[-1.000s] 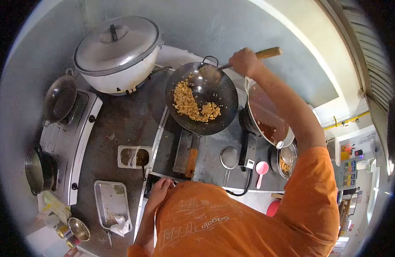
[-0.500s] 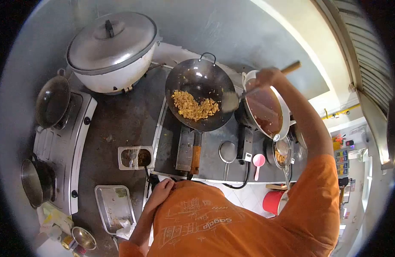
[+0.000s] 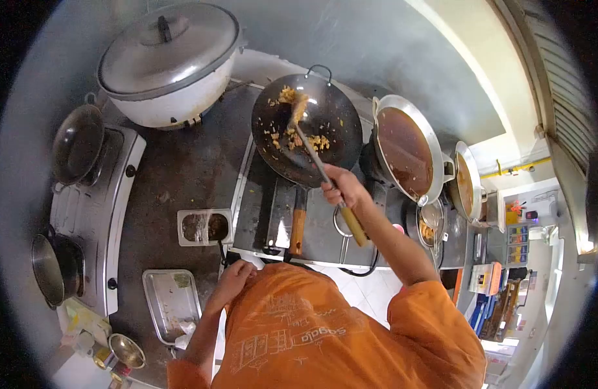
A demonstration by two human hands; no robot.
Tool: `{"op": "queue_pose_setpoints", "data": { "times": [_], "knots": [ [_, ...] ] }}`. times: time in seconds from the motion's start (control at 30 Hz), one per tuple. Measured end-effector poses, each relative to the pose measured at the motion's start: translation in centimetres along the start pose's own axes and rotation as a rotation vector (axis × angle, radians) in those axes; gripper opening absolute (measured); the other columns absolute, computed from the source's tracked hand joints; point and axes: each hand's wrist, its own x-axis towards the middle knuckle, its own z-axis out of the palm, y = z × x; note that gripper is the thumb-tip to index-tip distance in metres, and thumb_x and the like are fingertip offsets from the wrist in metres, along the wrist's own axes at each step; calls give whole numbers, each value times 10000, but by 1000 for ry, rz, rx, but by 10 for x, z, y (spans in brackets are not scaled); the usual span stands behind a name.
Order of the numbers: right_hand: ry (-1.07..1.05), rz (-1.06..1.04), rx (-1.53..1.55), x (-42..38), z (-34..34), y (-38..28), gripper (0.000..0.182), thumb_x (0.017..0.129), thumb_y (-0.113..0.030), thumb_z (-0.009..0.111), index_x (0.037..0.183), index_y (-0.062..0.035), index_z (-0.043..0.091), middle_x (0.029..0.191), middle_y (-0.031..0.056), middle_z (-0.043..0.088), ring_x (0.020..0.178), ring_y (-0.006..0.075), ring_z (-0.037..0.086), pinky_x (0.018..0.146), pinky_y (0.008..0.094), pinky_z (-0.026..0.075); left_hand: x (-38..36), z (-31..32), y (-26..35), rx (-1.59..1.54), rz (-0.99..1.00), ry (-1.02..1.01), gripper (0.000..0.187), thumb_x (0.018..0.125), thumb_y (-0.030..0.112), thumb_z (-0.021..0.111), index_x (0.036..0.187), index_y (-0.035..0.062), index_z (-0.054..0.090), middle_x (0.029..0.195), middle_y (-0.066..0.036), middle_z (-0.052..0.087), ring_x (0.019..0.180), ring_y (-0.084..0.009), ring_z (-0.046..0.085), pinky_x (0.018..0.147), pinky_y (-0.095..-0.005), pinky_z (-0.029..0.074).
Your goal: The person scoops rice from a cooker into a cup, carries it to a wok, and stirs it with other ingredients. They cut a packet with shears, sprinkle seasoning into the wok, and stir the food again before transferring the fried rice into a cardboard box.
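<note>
My right hand [image 3: 341,189] grips the ladle [image 3: 325,174], its bowl lifting rice [image 3: 292,97] inside the wok [image 3: 307,129]. My left hand [image 3: 234,280] rests half-curled below the wok, at the bench [image 3: 176,175] edge.

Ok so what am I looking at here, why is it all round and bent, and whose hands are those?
The picture comes from a wide-lens camera worn on a cook's head, looking down, so edges curve. The orange shirt is the cook's own. The right hand has its grip on a wooden-handled ladle lifting fried rice in the black wok. The left hand rests at the counter edge by the stove, holding nothing visible. Nearby: a big lidded pot, a pan of brown sauce, a metal tray.
</note>
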Motion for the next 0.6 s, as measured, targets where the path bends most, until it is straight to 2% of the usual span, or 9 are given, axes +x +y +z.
{"op": "queue_pose_setpoints", "data": {
  "times": [0.07,0.2,0.27,0.3,0.37,0.4,0.47,0.53,0.6],
  "knots": [
    [-195,102,219,-12,-20,-14,413,1056,-371,329,1431,-210,395,629,-53,353,423,35,248,333,194,211,4,4,-5,-15,-9,-3,329,1034,266,470,1045,-24,625,940,-104,677,897,-192,654,828,-318,499],
    [-197,125,19,-55,-40,-54,382,1057,-345,361,1407,-210,432,617,-44,347,429,43,306,336,194,239,10,16,-19,-31,-7,-7,348,1030,284,473,1049,-23,635,961,-121,688,911,-198,658,831,-312,495],
    [147,-16,-768,-68,-45,-71,455,1016,-205,426,1456,-105,367,555,-2,448,400,133,453,339,291,367,9,20,-20,-63,-16,-13,351,1030,289,473,1050,-22,634,970,-125,691,916,-200,659,832,-311,495],
    [145,-12,-773,-48,-77,-63,455,1016,-205,426,1456,-105,367,555,-2,448,400,133,453,339,291,367,9,22,-19,-48,-42,-15,352,1030,287,473,1047,-25,633,976,-126,693,919,-200,660,832,-311,495],
    [16,-720,-2234,7,-150,-28,592,916,-80,493,1472,-3,305,605,128,600,512,288,627,451,407,500,8,22,-16,-31,-69,-22,353,1030,286,473,1043,-29,632,981,-127,694,921,-201,661,831,-311,495],
    [122,-314,-2159,-5,-89,-42,660,839,-35,508,1453,65,288,775,242,670,696,377,692,616,466,555,10,21,-14,-69,-54,-19,351,1028,287,476,1041,-28,632,975,-123,694,920,-204,661,830,-315,495],
    [265,-408,-2206,30,-85,-40,614,865,-62,502,1444,30,319,815,222,677,749,334,701,647,449,563,13,14,-9,-81,-24,-48,350,1027,287,480,1038,-27,633,969,-120,693,920,-207,662,830,-318,495],
    [306,-654,-2096,45,-89,-70,551,886,-95,500,1414,-1,377,885,181,690,823,323,700,675,439,569,17,11,-4,-57,73,-44,341,1024,292,486,1028,-14,637,954,-112,690,921,-207,660,829,-322,493],
    [252,-509,-2125,8,-70,-102,531,898,-118,499,1398,30,402,939,158,698,869,297,694,699,399,557,16,6,-2,-51,72,-81,338,1023,292,484,1026,-9,637,947,-110,687,922,-212,657,835,-327,490]
  ]
}}
